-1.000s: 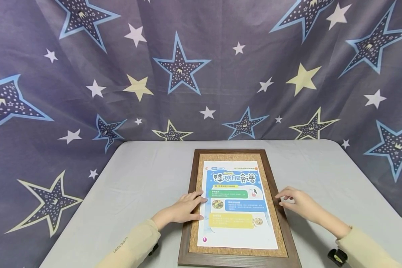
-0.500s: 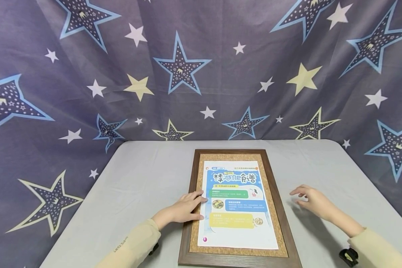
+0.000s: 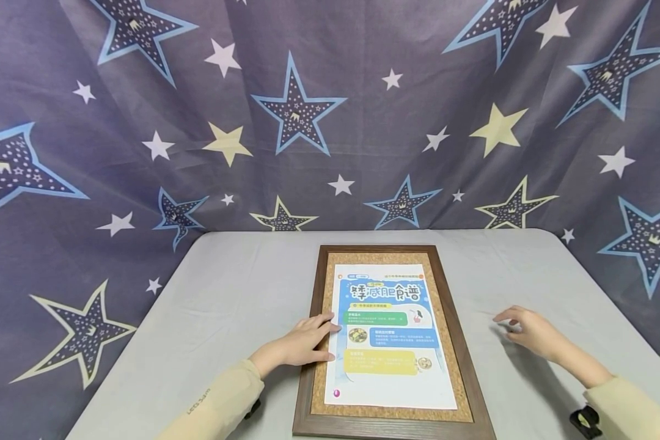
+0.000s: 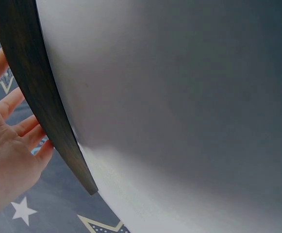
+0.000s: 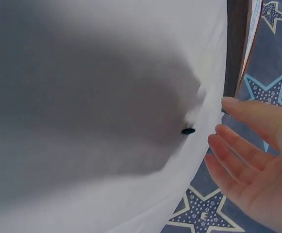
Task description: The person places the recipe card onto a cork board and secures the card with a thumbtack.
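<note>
A printed poster sheet (image 3: 390, 394) with blue, green and yellow panels lies on a cork board (image 3: 462, 400) in a dark brown wooden frame (image 3: 390, 426). My left hand (image 3: 299, 343) rests over the frame's left side, its spread fingertips on the sheet's left edge. In the left wrist view that hand (image 4: 9, 150) lies against the frame's side (image 4: 39, 92). To the right of the board, my right hand (image 3: 536, 336) hovers above the table with loosely bent fingers. Nothing shows between its fingers (image 5: 240, 167). A small black oval thing (image 5: 188, 131) appears on the pale surface near them; its kind is unclear.
The board lies on a table with a light grey cover (image 3: 242, 287). Behind the table and at its sides hangs a dark purple-grey curtain (image 3: 330, 177) printed with stars. A black wrist device (image 3: 586, 421) sits at the right cuff.
My right hand has moved right, away from the frame's right edge. The small white thing seen by its fingers a second ago no longer shows. The left hand and board have stayed put.
</note>
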Available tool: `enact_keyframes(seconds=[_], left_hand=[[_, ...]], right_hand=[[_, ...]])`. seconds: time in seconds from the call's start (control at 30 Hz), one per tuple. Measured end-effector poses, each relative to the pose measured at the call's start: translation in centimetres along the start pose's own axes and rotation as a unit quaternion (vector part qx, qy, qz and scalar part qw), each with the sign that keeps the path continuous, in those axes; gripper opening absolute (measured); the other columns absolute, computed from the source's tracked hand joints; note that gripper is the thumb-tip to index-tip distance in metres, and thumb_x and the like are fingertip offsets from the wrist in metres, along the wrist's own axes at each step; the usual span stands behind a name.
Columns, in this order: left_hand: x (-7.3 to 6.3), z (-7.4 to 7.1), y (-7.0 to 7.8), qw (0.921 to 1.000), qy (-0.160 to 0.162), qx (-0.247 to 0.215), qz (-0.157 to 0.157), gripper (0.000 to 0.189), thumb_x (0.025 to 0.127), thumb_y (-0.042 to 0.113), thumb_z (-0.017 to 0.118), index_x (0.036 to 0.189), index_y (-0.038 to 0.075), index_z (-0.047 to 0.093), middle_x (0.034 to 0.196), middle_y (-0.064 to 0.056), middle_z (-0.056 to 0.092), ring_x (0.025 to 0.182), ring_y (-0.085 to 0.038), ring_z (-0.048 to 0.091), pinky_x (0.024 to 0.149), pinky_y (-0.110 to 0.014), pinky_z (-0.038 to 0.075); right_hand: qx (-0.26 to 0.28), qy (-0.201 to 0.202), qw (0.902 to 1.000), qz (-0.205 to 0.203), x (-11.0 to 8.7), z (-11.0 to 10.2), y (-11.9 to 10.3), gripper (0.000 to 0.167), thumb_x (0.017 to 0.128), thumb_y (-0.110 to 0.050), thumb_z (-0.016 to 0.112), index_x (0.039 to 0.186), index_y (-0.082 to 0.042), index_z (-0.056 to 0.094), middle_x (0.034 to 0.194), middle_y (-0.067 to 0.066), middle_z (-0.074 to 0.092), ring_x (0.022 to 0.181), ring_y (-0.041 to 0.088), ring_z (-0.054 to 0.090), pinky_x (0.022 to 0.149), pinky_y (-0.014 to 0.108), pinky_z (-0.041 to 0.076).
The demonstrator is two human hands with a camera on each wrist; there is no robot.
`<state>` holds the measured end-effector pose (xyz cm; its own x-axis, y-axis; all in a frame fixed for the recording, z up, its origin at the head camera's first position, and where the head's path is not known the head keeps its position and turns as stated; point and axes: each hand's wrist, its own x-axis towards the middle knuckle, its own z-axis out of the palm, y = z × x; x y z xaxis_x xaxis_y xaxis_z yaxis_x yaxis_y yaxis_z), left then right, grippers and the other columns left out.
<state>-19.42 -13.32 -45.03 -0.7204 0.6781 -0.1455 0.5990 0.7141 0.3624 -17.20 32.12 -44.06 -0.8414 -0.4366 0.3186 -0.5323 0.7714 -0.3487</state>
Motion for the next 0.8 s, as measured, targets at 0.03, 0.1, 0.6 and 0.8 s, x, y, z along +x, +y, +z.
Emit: enact_keyframes(seconds=[0.03, 0.1, 0.6, 0.8], left_hand=[[0.0, 0.0, 0.0, 1.0, 0.0, 0.0, 0.0, 0.055, 0.086, 0.038, 0.055, 0.131, 0.012, 0.04, 0.143, -0.014, 0.022, 0.13, -0.03, 0.021, 0.103, -0.047, 0.018], [0.0, 0.0, 0.0, 1.0, 0.0, 0.001, 0.0, 0.055, 0.086, 0.039, 0.055, 0.131, 0.012, 0.041, 0.143, -0.014, 0.022, 0.13, -0.029, 0.021, 0.103, -0.047, 0.018], [-0.1, 0.0, 0.1, 1.0, 0.006, 0.004, 0.003, 0.054, 0.086, 0.038, 0.055, 0.13, 0.011, 0.041, 0.142, -0.015, 0.023, 0.13, -0.03, 0.022, 0.103, -0.047, 0.019], [-0.1, 0.0, 0.1, 0.9999, 0.008, 0.01, 0.005, 0.054, 0.086, 0.038, 0.055, 0.13, 0.01, 0.041, 0.142, -0.015, 0.024, 0.13, -0.029, 0.022, 0.102, -0.047, 0.02]], right_hand=[[-0.004, -0.003, 1.0, 0.004, -0.1, 0.0, 0.1, 0.029, 0.06, 0.01, 0.071, 0.086, 0.001, 0.063, 0.084, 0.011, 0.06, 0.07, 0.028, 0.058, 0.062, 0.038, 0.049], [-0.011, -0.011, 0.9998, 0.013, -0.3, -0.1, 0.4, 0.028, 0.06, 0.009, 0.071, 0.086, 0.001, 0.063, 0.085, 0.011, 0.06, 0.07, 0.028, 0.058, 0.062, 0.037, 0.048], [-0.026, -0.068, 0.9949, 0.07, -0.8, -0.3, 1.1, 0.023, 0.062, 0.005, 0.071, 0.085, 0.001, 0.065, 0.081, 0.006, 0.061, 0.068, 0.016, 0.054, 0.06, 0.031, 0.046], [-0.022, -0.074, 0.9934, 0.086, -0.9, -0.2, 1.3, 0.021, 0.063, 0.006, 0.07, 0.083, 0.0, 0.065, 0.081, 0.005, 0.061, 0.066, 0.014, 0.055, 0.059, 0.029, 0.047]])
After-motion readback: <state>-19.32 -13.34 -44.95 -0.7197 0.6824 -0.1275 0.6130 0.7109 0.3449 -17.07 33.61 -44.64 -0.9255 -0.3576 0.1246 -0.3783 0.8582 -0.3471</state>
